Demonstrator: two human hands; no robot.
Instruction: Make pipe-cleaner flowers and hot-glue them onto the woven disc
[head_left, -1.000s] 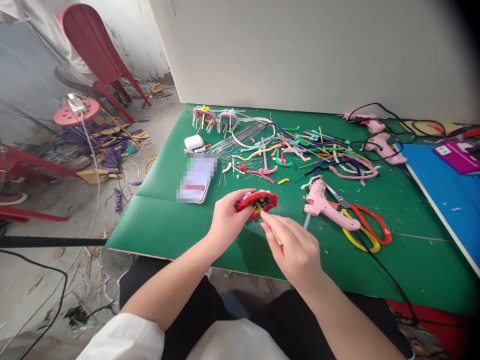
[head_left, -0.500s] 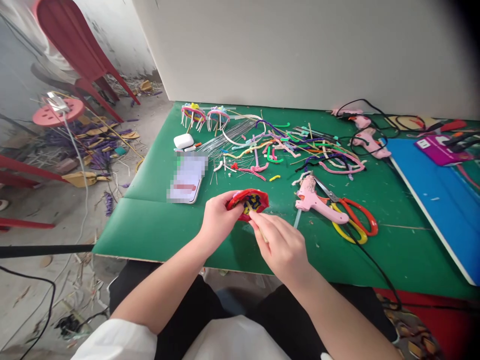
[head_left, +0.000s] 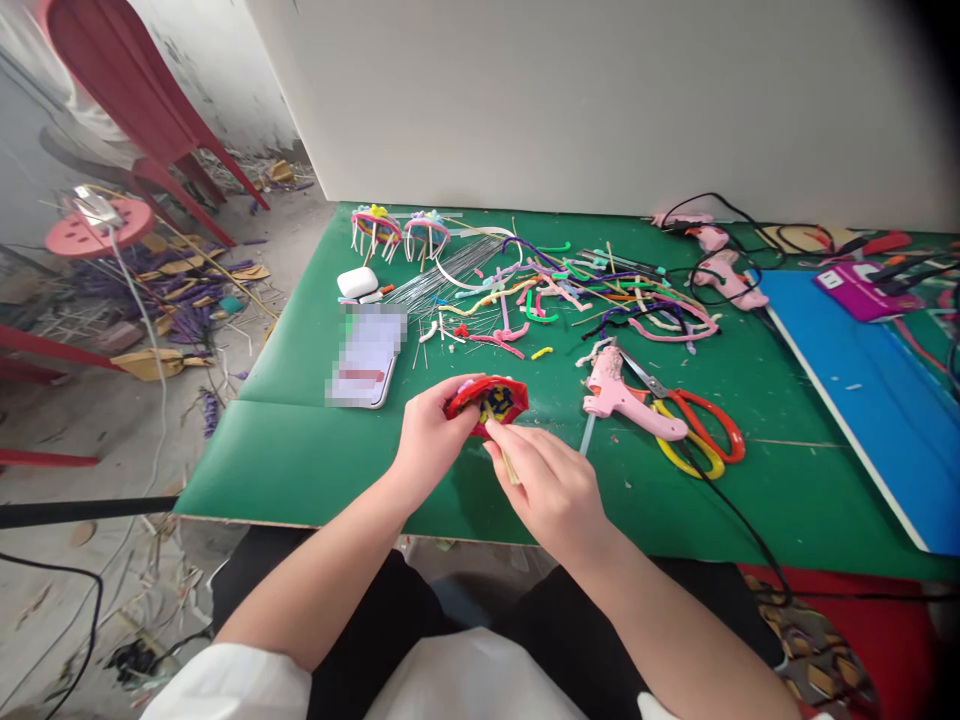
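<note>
Above the front part of the green table, my left hand is closed on the edge of a small red-rimmed, cup-shaped craft piece. Its hollow side faces me and shows yellow and dark blue inside. My right hand pinches a thin pale wooden stick, whose upper end reaches into the hollow. Whether the stick is fixed there I cannot tell. Right of my hands lies a pink glue gun beside scissors with orange and yellow handles.
Colourful pipe cleaners and thin wires are strewn behind my hands. A phone, a white case and two small umbrella-like crafts sit at left. A blue board lies at right; a black cord trails over the front edge.
The whole view has shifted slightly, so things appear a little further left. Both hands keep their hold on the craft piece and the stick, which look almost unmoved against each other.
</note>
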